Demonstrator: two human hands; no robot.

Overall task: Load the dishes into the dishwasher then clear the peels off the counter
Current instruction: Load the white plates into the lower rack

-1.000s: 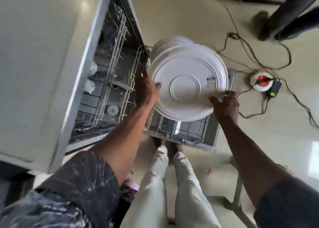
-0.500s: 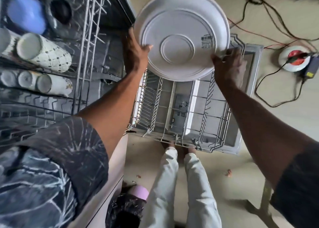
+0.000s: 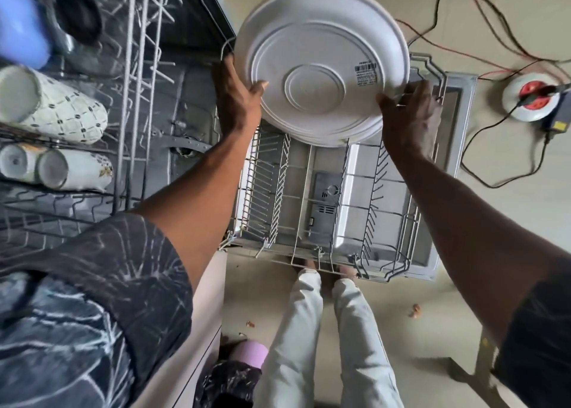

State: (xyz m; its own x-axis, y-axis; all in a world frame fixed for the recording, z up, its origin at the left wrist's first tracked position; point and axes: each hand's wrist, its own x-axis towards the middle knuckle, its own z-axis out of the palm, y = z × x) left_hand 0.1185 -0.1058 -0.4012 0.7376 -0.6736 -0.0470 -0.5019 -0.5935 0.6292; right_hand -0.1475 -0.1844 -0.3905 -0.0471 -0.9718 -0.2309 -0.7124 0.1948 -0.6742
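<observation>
A stack of white plates [image 3: 321, 64] hangs bottom-up above the far end of the pulled-out lower dishwasher rack [image 3: 309, 203]; a barcode sticker shows on the underside. My left hand [image 3: 236, 93] grips the stack's left rim, thumb over the edge. My right hand [image 3: 409, 115] holds the right rim from below. The wire rack beneath has rows of tines with no dishes in its visible part. The upper rack [image 3: 136, 67] on the left carries patterned white mugs [image 3: 58, 110], a blue cup [image 3: 20, 28] and a dark bowl [image 3: 78, 18].
The open dishwasher door [image 3: 445, 191] lies flat under the lower rack. A round white and red extension socket [image 3: 533, 98] with trailing cables lies on the floor to the right. Small peel scraps [image 3: 415, 310] dot the floor. My legs stand at the rack's near edge.
The camera dropped lower and nearer, bringing the upper rack with mugs into view. Both hands kept hold of the plates and brought them over the far end of the lower rack.
</observation>
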